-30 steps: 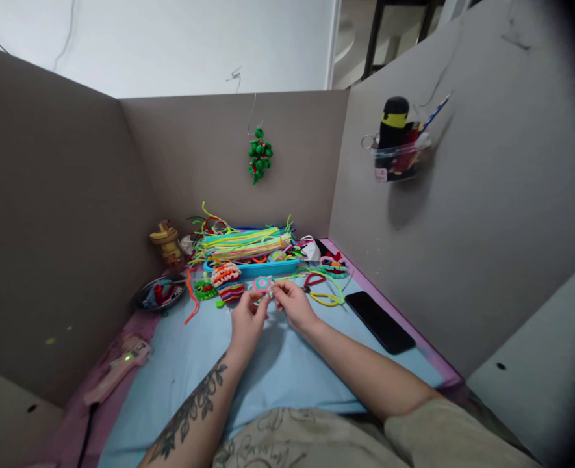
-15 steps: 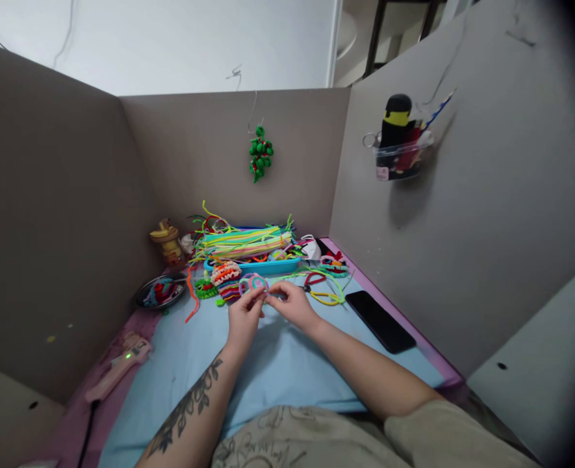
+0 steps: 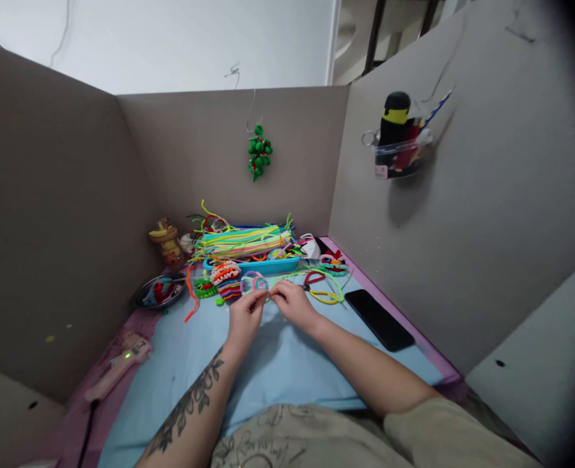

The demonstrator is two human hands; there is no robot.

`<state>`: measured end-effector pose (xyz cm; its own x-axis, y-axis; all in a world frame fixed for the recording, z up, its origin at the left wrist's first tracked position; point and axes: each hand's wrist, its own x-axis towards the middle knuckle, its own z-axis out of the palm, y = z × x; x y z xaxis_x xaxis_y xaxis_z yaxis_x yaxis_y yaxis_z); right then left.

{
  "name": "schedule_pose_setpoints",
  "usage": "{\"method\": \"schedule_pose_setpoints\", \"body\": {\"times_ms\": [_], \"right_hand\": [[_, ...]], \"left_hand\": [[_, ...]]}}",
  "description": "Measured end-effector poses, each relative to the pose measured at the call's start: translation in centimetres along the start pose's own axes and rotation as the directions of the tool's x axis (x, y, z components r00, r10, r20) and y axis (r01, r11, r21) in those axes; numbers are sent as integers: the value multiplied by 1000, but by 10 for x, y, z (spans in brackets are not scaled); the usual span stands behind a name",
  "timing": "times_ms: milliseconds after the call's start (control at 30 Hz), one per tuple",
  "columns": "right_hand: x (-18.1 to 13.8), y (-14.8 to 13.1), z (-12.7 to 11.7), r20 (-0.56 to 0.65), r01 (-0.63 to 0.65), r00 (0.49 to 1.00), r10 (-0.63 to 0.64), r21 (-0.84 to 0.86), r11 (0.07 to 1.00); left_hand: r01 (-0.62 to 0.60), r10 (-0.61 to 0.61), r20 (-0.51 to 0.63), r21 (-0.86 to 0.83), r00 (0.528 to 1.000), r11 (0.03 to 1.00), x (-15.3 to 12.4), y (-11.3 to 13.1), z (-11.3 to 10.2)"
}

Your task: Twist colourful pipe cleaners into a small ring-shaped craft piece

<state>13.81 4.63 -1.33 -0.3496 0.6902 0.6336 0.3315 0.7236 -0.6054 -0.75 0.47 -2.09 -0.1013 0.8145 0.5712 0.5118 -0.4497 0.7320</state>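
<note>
A small looped piece of pink, teal and lavender pipe cleaners [image 3: 255,284] stands just above my fingertips over the light blue cloth [image 3: 287,364]. My left hand [image 3: 245,316] pinches at its lower edge, thumb against forefinger. Close beside it, my right hand [image 3: 293,304] is also pinched, its fingertips nearly meeting the left ones. What exactly lies between the right fingers is too small to make out. Left of the piece sits a striped, coiled pipe-cleaner shape [image 3: 227,281], and a green one [image 3: 204,288] lies beside that.
Behind my hands, a blue tray [image 3: 272,266] bears a bundle of pipe cleaners [image 3: 243,242]. Yellow-and-red-handled scissors [image 3: 323,296] and a phone [image 3: 379,320] lie to the right. A bowl [image 3: 145,296], a cup [image 3: 167,244] and a pink glue gun [image 3: 121,367] are leftward. Grey panels [image 3: 209,156] enclose the table.
My fingertips have drawn slightly apart from each other. The pipe-cleaner piece has turned and shows more of its pink and teal face above my left fingers.
</note>
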Motion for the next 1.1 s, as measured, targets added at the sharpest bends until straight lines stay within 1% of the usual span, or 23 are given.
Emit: {"method": "schedule_pose_setpoints", "body": {"times_ms": [67, 167, 333, 433, 533, 600, 633, 700, 767, 833, 967, 1100], "right_hand": [[0, -1, -1, 0, -15, 1000, 15, 2, 1000], [2, 0, -1, 10, -87, 996, 87, 58, 995], [4, 3, 0, 127, -257, 963, 236, 189, 948], [5, 4, 1, 168, -294, 952, 257, 261, 919], [4, 4, 3, 190, -319, 943, 273, 280, 906], [3, 3, 4, 178, -306, 947, 268, 240, 921], [2, 2, 4, 160, -279, 955, 249, 203, 939], [1, 0, 5, 106, -188, 979, 176, 111, 976], [1, -3, 5, 53, -99, 994, 97, 33, 995], [0, -4, 5, 27, -64, 998, 64, 6, 998], [1, -1, 5, -1, -99, 995, 99, 33, 995], [1, 1, 3, -5, -94, 996, 94, 41, 995]], "left_hand": [[-6, 5, 27, 12, 1000, 1000, 0, 0, 0], [-9, 9, 48, 8, 999, 1000, -1, -2, -1], [-70, 63, 83, 77, 995, 995, -1, -4, -3], [-101, 89, 103, 123, 991, 987, 0, -6, -4], [-107, 92, 103, 148, 990, 983, 1, -6, -4], [-114, 97, 108, 161, 989, 980, 0, -5, -3], [-119, 102, 110, 166, 989, 979, 0, -4, -3], [-129, 112, 109, 167, 988, 977, 0, -3, -2], [-126, 111, 105, 152, 988, 980, 0, -1, -2], [-96, 86, 100, 109, 991, 989, 0, -1, -2], [44, -38, 111, -51, 993, 998, 3, -2, -1], [204, -181, 109, -255, 977, 945, 6, -2, 0]]}}
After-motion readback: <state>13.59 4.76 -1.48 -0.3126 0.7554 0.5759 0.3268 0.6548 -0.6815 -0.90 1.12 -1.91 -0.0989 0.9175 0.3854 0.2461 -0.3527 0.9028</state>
